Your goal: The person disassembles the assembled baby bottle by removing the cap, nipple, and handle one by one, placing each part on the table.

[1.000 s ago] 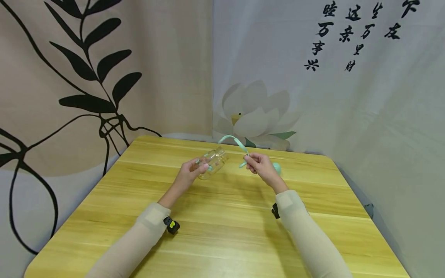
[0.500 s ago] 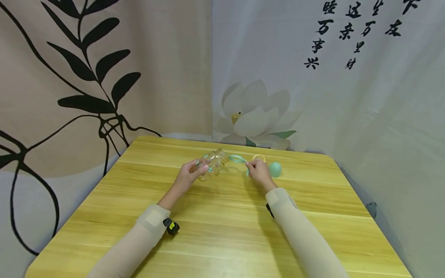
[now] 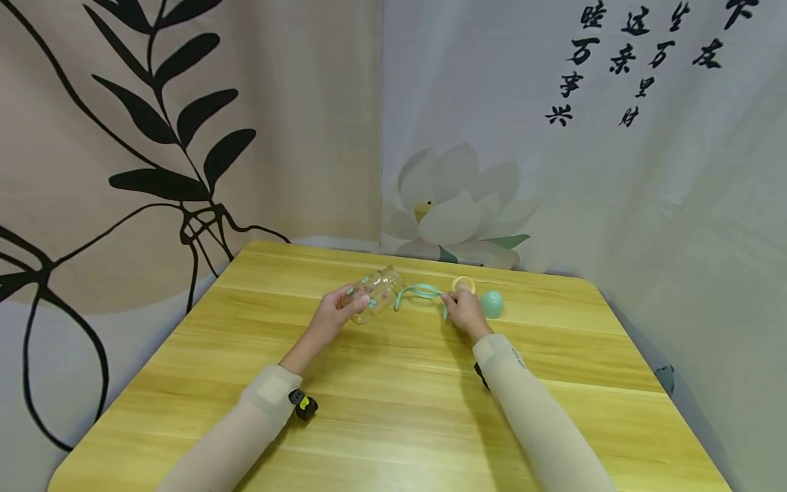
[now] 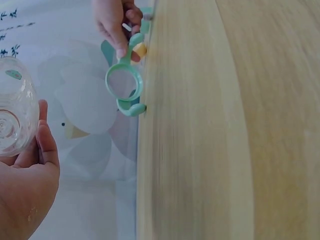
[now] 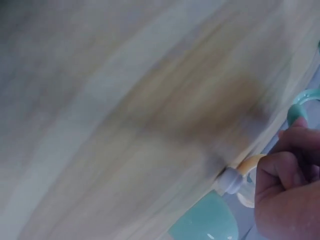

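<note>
My left hand (image 3: 335, 309) holds a clear baby bottle (image 3: 376, 294) with small green prints. The bottle is tilted, its open threaded neck pointing up and right. Between finger and thumb, my right hand (image 3: 465, 312) pinches one end of a mint-green two-armed bottle handle (image 4: 131, 110). In the left wrist view its middle ring faces the camera and its other arm curls away. The handle is close to the tabletop, just right of the bottle's neck; whether it touches the wood I cannot tell. My right fingertips are partly hidden in the head view.
Just behind my right hand lies a yellow collar ring (image 3: 464, 278), with a pale teat-like knob (image 5: 230, 180) beside it in the right wrist view. A mint-green domed cap (image 3: 492, 305) stands to the right. The wooden table (image 3: 393, 410) ends at a curtain behind.
My right hand has lowered the handle from above the table, turning it from an upright arc to nearly flat. The yellow ring has come into sight. My left hand keeps the bottle almost still.
</note>
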Tool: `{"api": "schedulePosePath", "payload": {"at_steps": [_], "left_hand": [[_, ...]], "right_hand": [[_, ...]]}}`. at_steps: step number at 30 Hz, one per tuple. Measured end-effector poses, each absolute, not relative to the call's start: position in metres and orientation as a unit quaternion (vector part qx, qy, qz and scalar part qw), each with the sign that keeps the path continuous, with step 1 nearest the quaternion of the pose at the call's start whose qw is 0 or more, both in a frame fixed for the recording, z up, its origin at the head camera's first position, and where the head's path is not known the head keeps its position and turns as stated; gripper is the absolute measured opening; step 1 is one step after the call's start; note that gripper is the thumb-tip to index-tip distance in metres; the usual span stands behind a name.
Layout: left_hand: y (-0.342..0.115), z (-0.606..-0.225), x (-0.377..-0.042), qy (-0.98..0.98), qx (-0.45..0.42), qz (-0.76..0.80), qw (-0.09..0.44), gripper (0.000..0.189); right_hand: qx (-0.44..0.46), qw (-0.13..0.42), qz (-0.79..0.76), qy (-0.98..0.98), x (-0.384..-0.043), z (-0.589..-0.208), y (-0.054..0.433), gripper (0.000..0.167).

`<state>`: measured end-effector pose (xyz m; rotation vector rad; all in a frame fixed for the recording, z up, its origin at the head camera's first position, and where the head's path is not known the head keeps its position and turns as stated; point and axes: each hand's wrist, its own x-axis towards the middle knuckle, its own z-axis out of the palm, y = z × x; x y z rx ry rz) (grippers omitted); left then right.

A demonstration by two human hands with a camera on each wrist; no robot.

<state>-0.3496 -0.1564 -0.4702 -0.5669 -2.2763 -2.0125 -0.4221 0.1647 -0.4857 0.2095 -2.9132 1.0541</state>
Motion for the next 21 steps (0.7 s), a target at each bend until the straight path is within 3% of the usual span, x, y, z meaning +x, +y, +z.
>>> {"api": "schedulePosePath", "payload": {"at_steps": [21], "left_hand": [[-0.1578,-0.4727,-0.3493,-0.725,-0.195,-0.660,0.021,0.048]], "right_hand": [[0.040,-0.007,0.332,-0.942,-0.4266,-0.4951,0.1713,0.052]]}}
